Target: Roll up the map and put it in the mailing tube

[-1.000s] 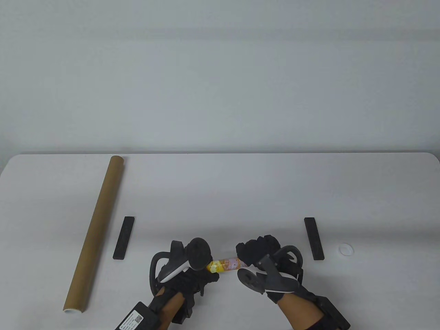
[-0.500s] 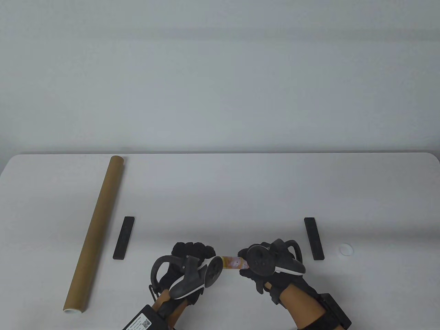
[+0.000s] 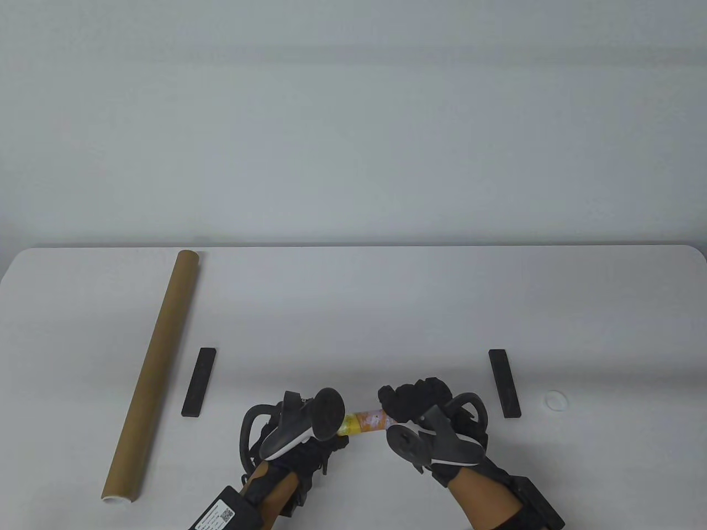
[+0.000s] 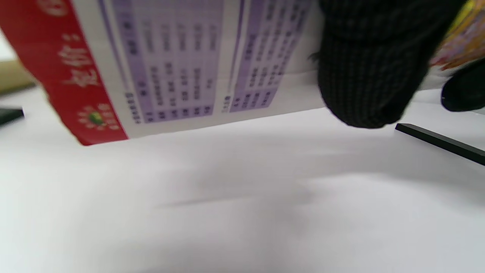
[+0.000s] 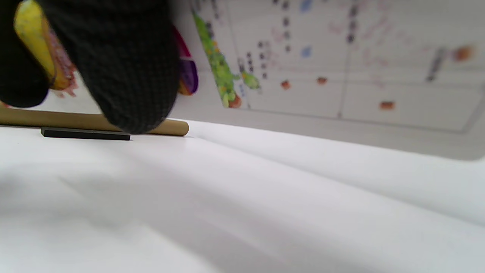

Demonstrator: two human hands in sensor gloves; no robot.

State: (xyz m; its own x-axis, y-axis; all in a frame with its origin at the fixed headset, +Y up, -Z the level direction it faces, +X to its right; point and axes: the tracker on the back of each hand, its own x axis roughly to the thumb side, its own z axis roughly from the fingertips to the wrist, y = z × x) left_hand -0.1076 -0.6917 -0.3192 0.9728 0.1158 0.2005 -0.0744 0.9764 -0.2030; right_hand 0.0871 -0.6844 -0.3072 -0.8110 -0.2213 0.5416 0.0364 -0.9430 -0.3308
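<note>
The rolled map (image 3: 367,422) is a tight, colourful roll lying left to right, low over the front of the white table (image 3: 353,309). My left hand (image 3: 323,448) grips its left part and my right hand (image 3: 411,398) grips its right part; only a short middle stretch shows between them. The left wrist view shows the roll's red-edged printed end (image 4: 170,64) with one gloved finger (image 4: 369,72) over it. The right wrist view shows the printed roll (image 5: 322,57) behind a gloved finger (image 5: 125,72). The brown mailing tube (image 3: 152,372) lies untouched at the far left, running front to back.
Two flat black bars lie on the table: one (image 3: 199,382) beside the tube, one (image 3: 504,383) right of my right hand. A small white round cap (image 3: 555,399) lies further right. The tube's near end (image 3: 117,495) is close to the front edge.
Both hands twisted on the roll: half a second ago the left fingers were over the top and the right hand was turned back; now it is the reverse. The roll stayed in place.
</note>
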